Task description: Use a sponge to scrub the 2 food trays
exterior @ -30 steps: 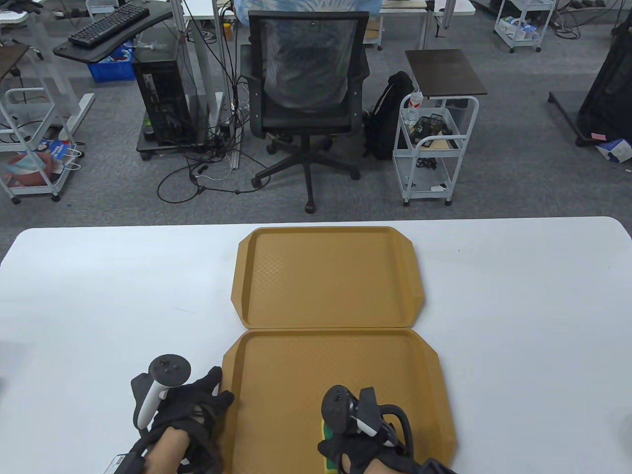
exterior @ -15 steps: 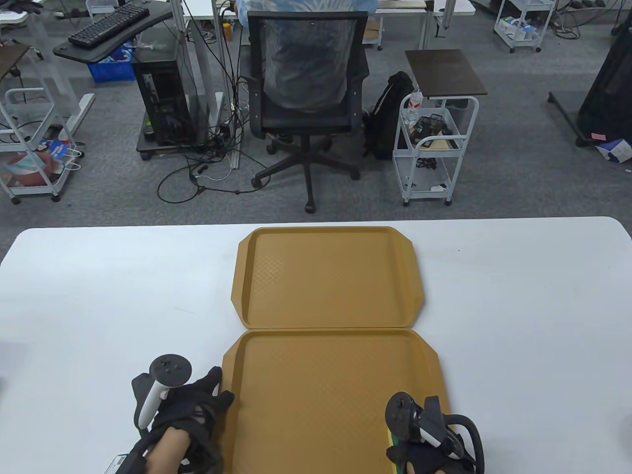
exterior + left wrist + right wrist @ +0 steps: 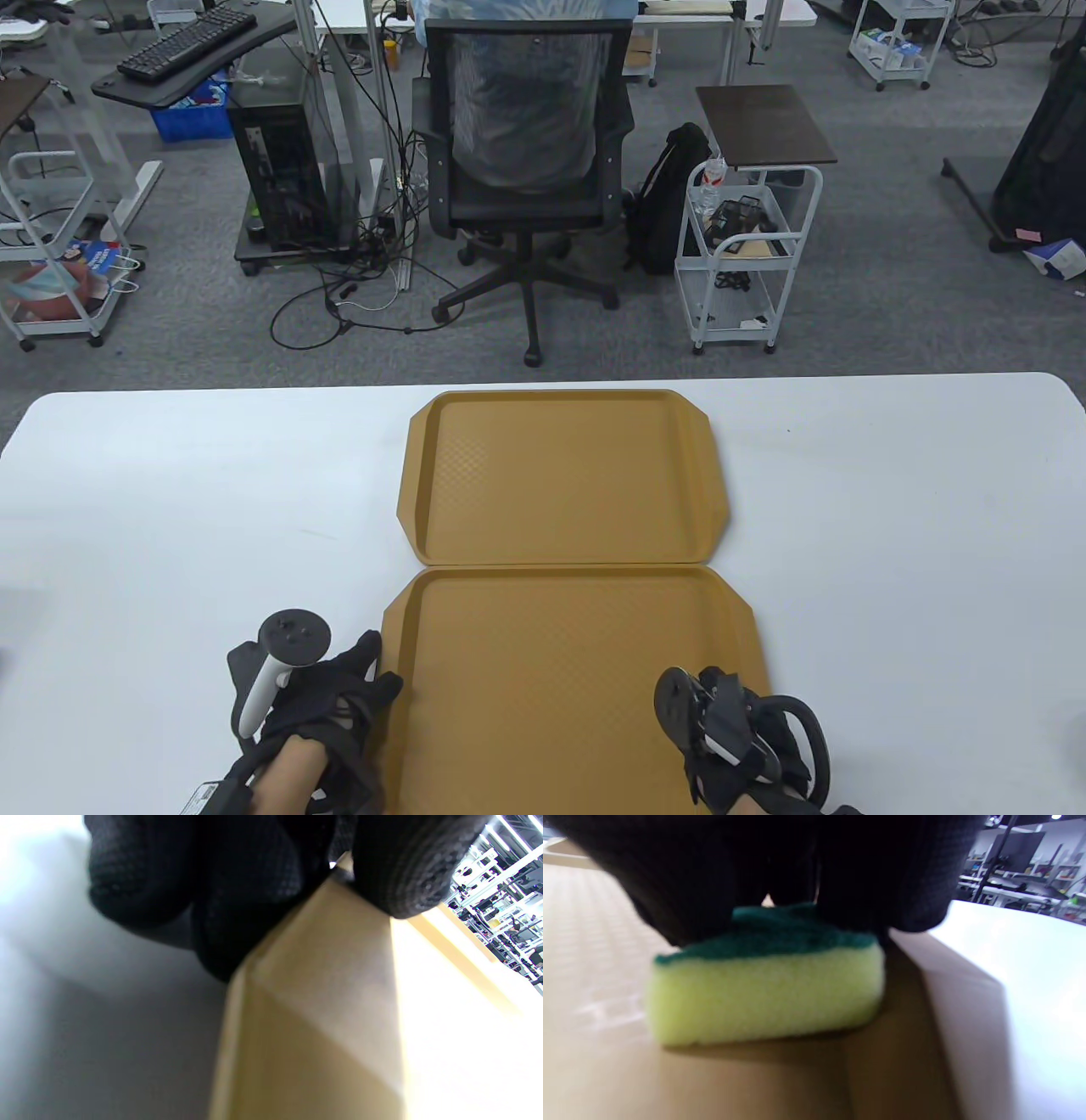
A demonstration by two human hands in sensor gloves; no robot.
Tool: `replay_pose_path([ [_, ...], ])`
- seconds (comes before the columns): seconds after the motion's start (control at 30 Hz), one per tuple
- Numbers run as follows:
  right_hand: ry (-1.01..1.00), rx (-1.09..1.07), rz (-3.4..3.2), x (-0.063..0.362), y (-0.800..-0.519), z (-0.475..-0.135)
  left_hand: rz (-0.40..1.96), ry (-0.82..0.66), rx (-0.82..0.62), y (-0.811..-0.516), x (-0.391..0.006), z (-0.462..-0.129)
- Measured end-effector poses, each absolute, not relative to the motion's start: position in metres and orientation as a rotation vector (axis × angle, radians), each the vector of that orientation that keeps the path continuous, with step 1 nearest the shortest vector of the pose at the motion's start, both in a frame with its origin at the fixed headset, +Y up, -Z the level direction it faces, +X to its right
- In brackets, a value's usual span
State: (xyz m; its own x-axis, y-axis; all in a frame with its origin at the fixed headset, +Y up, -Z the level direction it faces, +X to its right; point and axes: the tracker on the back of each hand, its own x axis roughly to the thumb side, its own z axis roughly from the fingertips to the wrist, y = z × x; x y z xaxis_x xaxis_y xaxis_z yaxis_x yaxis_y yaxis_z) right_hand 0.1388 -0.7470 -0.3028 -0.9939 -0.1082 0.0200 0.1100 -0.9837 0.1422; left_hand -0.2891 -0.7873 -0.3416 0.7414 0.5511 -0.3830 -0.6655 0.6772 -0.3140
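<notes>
Item: near food tray (image 3: 577, 679), tan plastic, at table's (image 3: 891, 509) near edge, centre. Far food tray (image 3: 564, 475) lay directly behind it, long rims touching or nearly so.

Item: sponge (image 3: 763, 993), yellow foam w/ green scouring pad on top. Sat foam-down on near tray floor, hard against its R wall, near-R corner. Hidden under the glove in table view.

R hand (image 3: 747, 747): fingers curled down over sponge top, gripping it from above, per R wrist view.

L hand (image 3: 331, 705): at near tray's L rim, thumb over the rim and fingers on its outer side; pinching the rim, holding tray steady. L wrist view blurred, but glove seen wrapped on tray edge.

Risks (judgement):
- Sponge wedged at wall; a further push R could ride it over the rim onto table.
- Firm strokes toward far edge may shunt near tray into far tray, since they abut; L-hand hold is the only brace.
- Scouring side faces up, so foam alone does the scrubbing; weaker clean.
- Far tray not yet in hand; needs a reach across.
</notes>
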Motion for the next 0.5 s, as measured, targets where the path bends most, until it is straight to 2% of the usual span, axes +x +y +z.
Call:
replay_pose_path([
  [0.3,-0.061,0.087,-2.980,0.132,-0.750,-0.341,0.688,0.265,-0.454,-0.787,-0.289,-0.342],
  [0.5,-0.073,0.156,-2.966,0.132,-0.747,-0.362,0.685,0.263,-0.455,-0.787,-0.289,-0.341],
])
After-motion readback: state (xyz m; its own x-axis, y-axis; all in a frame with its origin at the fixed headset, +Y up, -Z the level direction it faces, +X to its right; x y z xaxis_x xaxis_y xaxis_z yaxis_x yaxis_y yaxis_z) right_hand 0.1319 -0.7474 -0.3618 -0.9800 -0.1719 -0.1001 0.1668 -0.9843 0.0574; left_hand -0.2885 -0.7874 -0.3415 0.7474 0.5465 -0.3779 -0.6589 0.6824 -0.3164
